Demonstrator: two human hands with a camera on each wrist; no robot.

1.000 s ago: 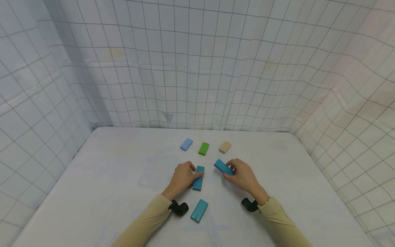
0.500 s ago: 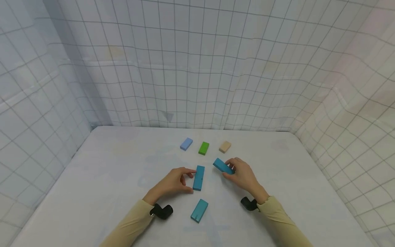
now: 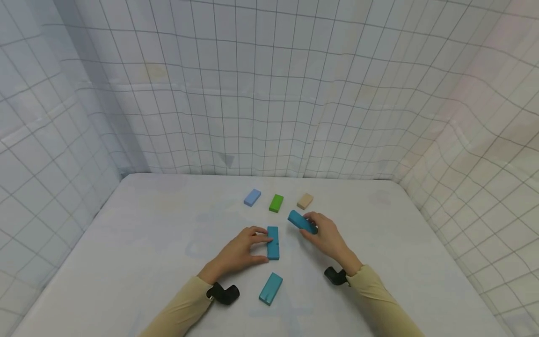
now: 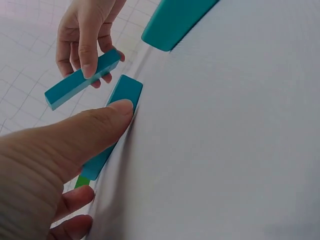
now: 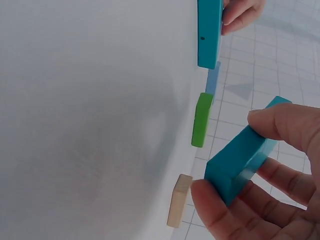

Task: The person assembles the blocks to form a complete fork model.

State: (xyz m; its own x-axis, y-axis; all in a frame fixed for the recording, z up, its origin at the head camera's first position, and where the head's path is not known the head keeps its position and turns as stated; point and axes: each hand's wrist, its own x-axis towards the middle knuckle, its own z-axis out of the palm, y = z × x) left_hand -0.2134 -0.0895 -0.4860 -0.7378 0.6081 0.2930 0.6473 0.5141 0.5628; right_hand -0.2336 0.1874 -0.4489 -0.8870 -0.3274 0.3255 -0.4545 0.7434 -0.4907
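Observation:
My right hand [image 3: 327,237] pinches a blue-teal rectangular block [image 3: 301,221] between thumb and fingers, held tilted above the table. The right wrist view shows the thumb on one side of this block [image 5: 240,155] and the fingertips on the other. A second teal block [image 3: 273,243] lies flat on the table, its long side pointing away from me. My left hand [image 3: 241,251] is at its left side, with a fingertip on its edge and the thumb near its front corner. Closest to me lies a third teal block [image 3: 271,289], slanted.
Toward the back of the white table [image 3: 168,224], three small blocks lie in a row: light blue [image 3: 252,197], green [image 3: 276,203] and tan wood [image 3: 305,201]. Gridded white curtains [image 3: 269,93] enclose the back and sides.
My left hand lets go of the middle teal block, draws back, then touches its left side. That block has turned slightly straighter. My right hand keeps its block, moved slightly left and away.

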